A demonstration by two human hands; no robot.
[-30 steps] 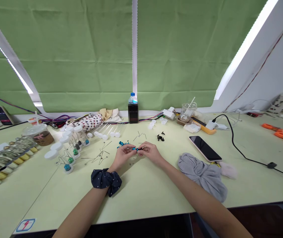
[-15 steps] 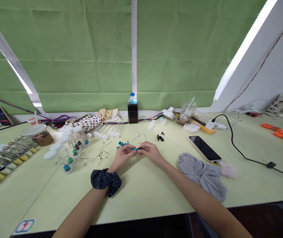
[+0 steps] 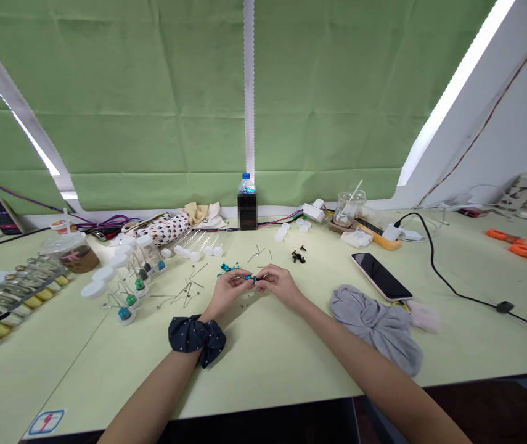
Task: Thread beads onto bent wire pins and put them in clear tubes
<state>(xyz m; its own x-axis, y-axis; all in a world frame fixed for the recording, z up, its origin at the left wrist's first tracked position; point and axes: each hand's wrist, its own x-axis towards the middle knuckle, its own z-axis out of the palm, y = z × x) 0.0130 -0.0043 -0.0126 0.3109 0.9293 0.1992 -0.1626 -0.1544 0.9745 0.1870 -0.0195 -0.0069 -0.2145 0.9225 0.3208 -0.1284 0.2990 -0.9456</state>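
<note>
Green blinds, creased: hung along the far side. Table, pale green: spread with the items below. Row of small bottles, yellow bands showing at several bases: set out at far left. Grey cloth, twisted: laid by the right forearm. Spotted cloth, white with dark and red marks: bundled at the back left. Phone, dark screen facing up: placed just beyond the grey cloth. Scrunchie, navy with pale dots: worn on the left wrist. Lidded cup, brown contents: stood behind the small bottles. Right hand and left hand: brought together at the middle of the table, fingertips pinched, almost meeting. Coloured balls, blue, green and dark: seated on white bases, left. Bent wires: scattered left of the left hand. Black parts: grouped beyond the right hand. Blue parts: heaped just beyond the left hand. Small blue piece: held in the left fingertips. Dark part: held in the right fingertips, beside the blue; whether the two are joined cannot be told.
</note>
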